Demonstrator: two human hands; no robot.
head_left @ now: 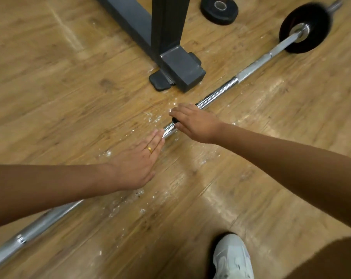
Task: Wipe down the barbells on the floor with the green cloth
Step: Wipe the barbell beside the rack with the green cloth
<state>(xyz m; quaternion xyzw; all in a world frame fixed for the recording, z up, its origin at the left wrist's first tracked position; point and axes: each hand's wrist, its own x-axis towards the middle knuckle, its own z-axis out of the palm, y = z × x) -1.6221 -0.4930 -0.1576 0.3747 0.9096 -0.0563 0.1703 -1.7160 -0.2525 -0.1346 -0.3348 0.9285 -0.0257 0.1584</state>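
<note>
Pinning long chrome barbell (221, 91), lying on wooden floor (50, 97) just before grey steel rack foot (182, 69), with left hand (136, 164), fingers (157, 137) straight, likely against rolling. Curling right hand (194, 123) over bar beside foot, gripping dark cloth scrap (174, 119) (green? unclear).

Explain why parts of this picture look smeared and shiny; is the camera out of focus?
Head view: the black plate at the far end of the barbell is smeared, likely motion blur; the left hand and right hand are sharper. Head view: pale glare streaks lie on the wooden floor at right, and the barbell's chrome shines.
</note>
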